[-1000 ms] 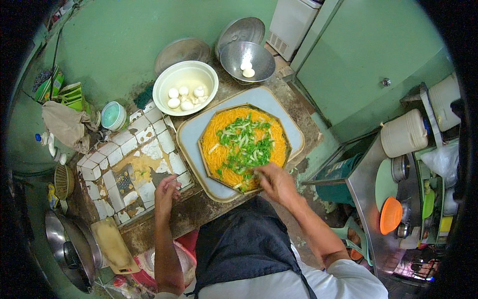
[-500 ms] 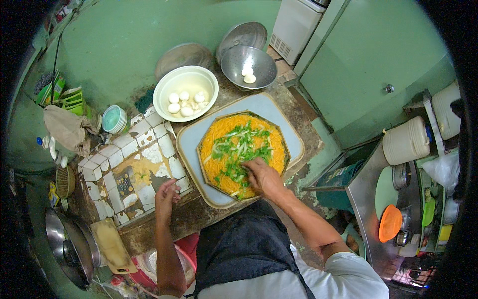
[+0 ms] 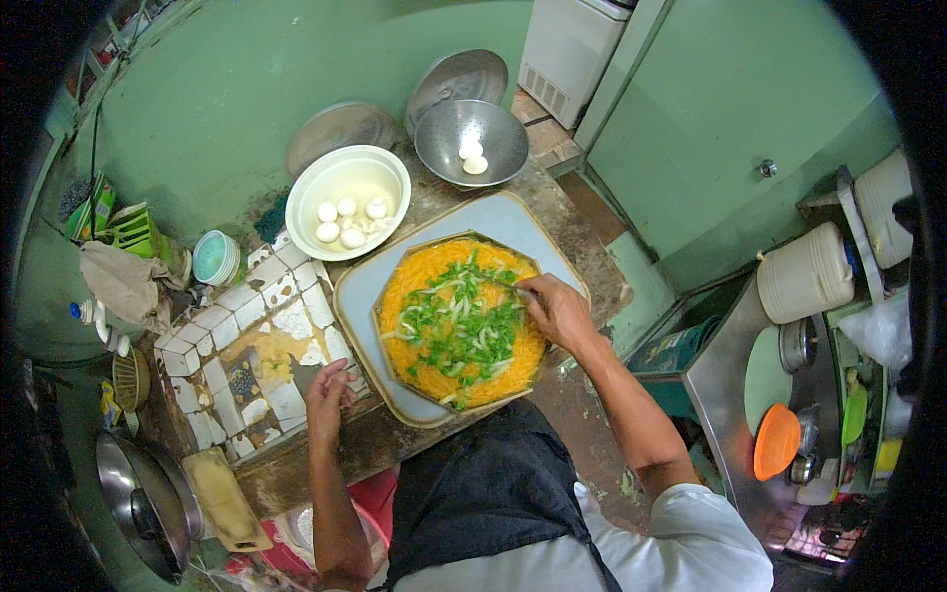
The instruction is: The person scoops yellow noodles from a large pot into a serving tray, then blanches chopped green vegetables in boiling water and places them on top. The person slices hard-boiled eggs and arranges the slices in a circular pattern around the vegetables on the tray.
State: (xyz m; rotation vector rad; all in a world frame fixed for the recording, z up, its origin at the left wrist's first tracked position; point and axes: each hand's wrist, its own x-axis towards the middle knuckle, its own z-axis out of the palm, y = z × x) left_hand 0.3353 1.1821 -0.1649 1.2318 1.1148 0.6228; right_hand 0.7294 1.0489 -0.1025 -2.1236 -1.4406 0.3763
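Narrow and pinched, the right hand's (image 3: 523, 286) grip sits over the right part of the noodles; it seems to hold a thin implement (image 3: 503, 285), too small to tell its kind. The left hand (image 3: 329, 395) looks loose and half curled, holding nothing that shows, near the tray's left side.

Under everything, the worn surface (image 3: 584, 222) carries the pale blue tray (image 3: 538, 237), whose near corner lies close to the apron (image 3: 473, 474), so leaning in could nudge it. On the tray, the eight-sided platter (image 3: 380, 337) is filled with orange noodles (image 3: 402, 286). If the step is spreading, the free left hand would do well to steady the platter's left edge.

Beyond the platter, the white bowl (image 3: 335, 173) stands just past the tray; sweep the right forearm clear of it. Chopped greens (image 3: 473, 331) lie in a broad patch over the middle, reaching the near edge, with a band of bare orange at the far side and the right. Light, shallow strokes from the thick middle toward that band should even the cover; pressing deep would likely drag noodles over the rim. Smallest, the peeled eggs (image 3: 352, 238) rest inside the bowl, apart from this work.
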